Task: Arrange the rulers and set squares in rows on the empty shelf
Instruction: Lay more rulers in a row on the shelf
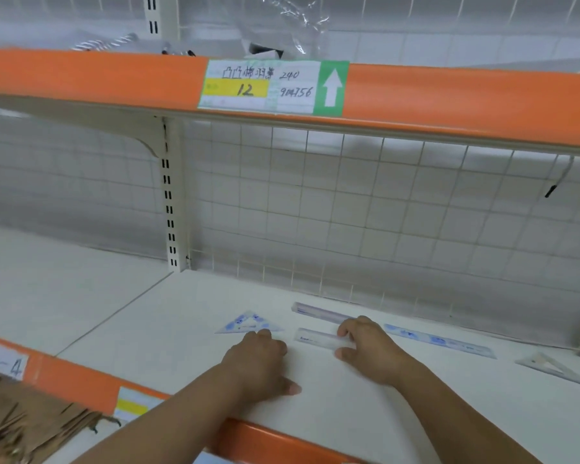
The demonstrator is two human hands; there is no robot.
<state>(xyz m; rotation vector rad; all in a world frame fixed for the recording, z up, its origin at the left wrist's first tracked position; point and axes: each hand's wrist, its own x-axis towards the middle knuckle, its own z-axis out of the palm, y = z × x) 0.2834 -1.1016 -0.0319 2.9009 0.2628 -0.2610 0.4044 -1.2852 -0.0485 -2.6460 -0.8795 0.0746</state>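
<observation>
Right hand (369, 349) is pinching the clear ruler (317, 339) on the shelf (181, 329). Left hand (258, 360) is resting loose left of it, gripping nothing. Blue set square (248, 324) is sitting further left, second ruler (318, 312) just behind, with open shelf in front.

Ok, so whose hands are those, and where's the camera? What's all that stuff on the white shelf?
No machine here. A person wears a camera on their head, so you see their own two hands reaching onto the white shelf. On it lie drawing tools: a blue set square, shaped like a triangle, a far ruler at the back, a near ruler in front of it, a long blue ruler to the right, and a clear set square at the far right. The right hand pinches the near ruler's end between fingers and thumb. The left hand rests on the shelf, fingertips right by the blue set square; I cannot tell if they touch. Above is an orange-edged shelf with a price label.
</observation>
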